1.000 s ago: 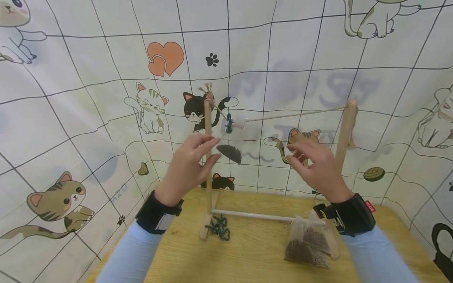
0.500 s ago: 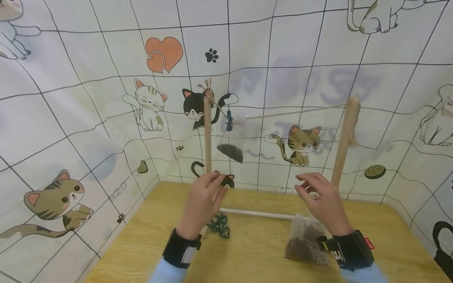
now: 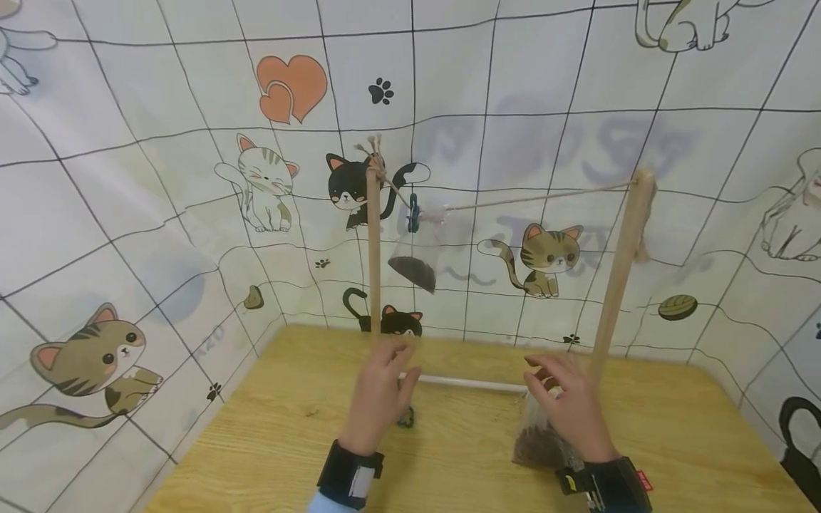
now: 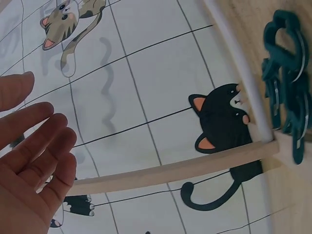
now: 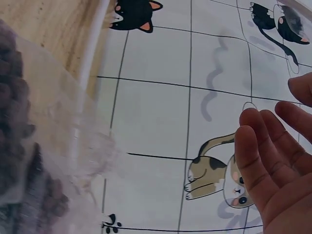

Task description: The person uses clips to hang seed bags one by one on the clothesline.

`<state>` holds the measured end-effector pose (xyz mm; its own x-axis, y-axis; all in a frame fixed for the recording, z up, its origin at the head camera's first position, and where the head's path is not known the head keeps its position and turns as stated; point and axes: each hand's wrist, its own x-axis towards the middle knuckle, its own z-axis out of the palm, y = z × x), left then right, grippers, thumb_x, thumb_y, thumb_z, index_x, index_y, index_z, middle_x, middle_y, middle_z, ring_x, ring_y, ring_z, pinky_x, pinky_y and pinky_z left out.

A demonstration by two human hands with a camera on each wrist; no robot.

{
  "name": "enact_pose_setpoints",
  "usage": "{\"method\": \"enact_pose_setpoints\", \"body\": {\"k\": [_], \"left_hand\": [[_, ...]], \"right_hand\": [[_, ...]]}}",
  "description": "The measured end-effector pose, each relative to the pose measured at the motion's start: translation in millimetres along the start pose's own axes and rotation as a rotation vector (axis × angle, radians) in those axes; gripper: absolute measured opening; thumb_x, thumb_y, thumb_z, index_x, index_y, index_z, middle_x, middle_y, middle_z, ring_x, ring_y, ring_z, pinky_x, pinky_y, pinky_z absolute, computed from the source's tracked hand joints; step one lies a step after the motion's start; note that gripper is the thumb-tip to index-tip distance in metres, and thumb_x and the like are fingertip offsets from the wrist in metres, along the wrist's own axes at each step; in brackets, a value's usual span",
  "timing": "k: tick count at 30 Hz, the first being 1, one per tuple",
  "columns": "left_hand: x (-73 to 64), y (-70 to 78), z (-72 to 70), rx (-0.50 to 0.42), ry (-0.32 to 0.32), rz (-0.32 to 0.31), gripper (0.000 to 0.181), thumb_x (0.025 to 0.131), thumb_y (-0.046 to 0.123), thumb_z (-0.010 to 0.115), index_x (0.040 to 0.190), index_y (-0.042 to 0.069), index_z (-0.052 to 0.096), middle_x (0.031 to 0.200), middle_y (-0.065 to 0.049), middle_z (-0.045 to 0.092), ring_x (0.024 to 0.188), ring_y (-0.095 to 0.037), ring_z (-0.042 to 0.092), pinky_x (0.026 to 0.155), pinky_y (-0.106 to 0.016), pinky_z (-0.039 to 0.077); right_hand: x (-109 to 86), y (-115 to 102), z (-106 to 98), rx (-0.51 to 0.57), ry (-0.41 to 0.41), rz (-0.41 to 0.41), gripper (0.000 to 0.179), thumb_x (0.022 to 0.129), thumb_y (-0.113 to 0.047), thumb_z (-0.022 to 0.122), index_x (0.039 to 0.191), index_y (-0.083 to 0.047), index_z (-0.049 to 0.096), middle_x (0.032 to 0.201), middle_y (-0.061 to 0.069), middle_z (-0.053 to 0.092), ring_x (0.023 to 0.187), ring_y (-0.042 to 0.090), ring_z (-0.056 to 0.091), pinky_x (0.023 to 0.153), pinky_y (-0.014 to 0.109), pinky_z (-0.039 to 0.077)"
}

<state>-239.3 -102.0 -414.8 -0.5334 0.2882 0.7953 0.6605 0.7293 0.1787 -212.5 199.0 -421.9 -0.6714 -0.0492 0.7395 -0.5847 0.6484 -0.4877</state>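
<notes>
My left hand (image 3: 378,399), fingers relaxed and holding nothing, is above the near left of the table, overlapping the green clips (image 3: 405,417) in the head view. Several of these clips (image 4: 291,73) lie in a pile at the right of the left wrist view. Over the clear bags of dark brown grains (image 3: 535,442) hovers my right hand (image 3: 567,402), loosely bent and with nothing in it. One bag (image 5: 29,136) fills the left of the right wrist view. Another clear bag of dark grains (image 3: 413,271) hangs from the string (image 3: 539,197), held by a green clip (image 3: 413,212).
The string runs between a left wooden post (image 3: 375,263) and a right wooden post (image 3: 618,285). A white rod (image 3: 471,384) joins them low down. Behind the wooden table (image 3: 269,413) hangs a cat-print cloth (image 3: 513,71). A black strap-like loop (image 3: 798,449) shows at far right.
Both hands have come down from beside the hanging bag towards the table, the left to the clips and the right to the bags. The hanging bag stays on the string.
</notes>
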Motion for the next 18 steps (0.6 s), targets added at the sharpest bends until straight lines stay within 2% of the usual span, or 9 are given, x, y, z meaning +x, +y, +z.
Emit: {"method": "enact_pose_setpoints", "body": {"k": [4,9,15,18], "left_hand": [[-7.2,-0.6,5.9,-0.019,-0.043,-0.045,0.031,0.085,0.017,0.075,0.112,0.002,0.07,0.108,-0.009,0.065,0.095,-0.02,0.061,0.077,-0.031,0.053],[-12.9,-2.4,12.6,-0.018,-0.075,-0.077,0.03,0.086,0.018,0.074,0.111,0.002,0.07,0.109,-0.008,0.065,0.098,-0.022,0.062,0.081,-0.035,0.053],[-18.9,-8.0,15.7,-0.019,-0.131,-0.145,0.031,0.085,0.018,0.076,0.111,0.003,0.071,0.11,-0.009,0.065,0.097,-0.022,0.063,0.08,-0.034,0.055],[-21.4,-13.6,16.2,-0.001,-0.15,-0.162,0.03,0.083,0.016,0.077,0.109,0.002,0.071,0.109,-0.009,0.066,0.094,-0.021,0.064,0.077,-0.033,0.055]], "right_hand": [[-9.7,2.4,8.0,0.025,-0.004,0.023,0.032,0.078,0.008,0.073,0.108,-0.004,0.069,0.098,0.008,0.067,0.078,-0.001,0.057,0.061,0.014,0.049],[-20.4,5.6,17.0,0.014,-0.004,0.044,0.031,0.078,0.006,0.075,0.107,-0.006,0.069,0.098,0.005,0.066,0.077,0.0,0.057,0.06,0.014,0.048],[-31.0,3.6,33.4,-0.001,-0.063,0.09,0.029,0.08,0.001,0.075,0.106,-0.011,0.07,0.098,0.001,0.066,0.075,0.0,0.058,0.057,0.019,0.05],[-32.5,-0.1,43.2,0.017,-0.088,0.075,0.03,0.079,0.002,0.076,0.106,-0.008,0.07,0.098,0.003,0.066,0.073,0.001,0.058,0.057,0.022,0.051]]}}
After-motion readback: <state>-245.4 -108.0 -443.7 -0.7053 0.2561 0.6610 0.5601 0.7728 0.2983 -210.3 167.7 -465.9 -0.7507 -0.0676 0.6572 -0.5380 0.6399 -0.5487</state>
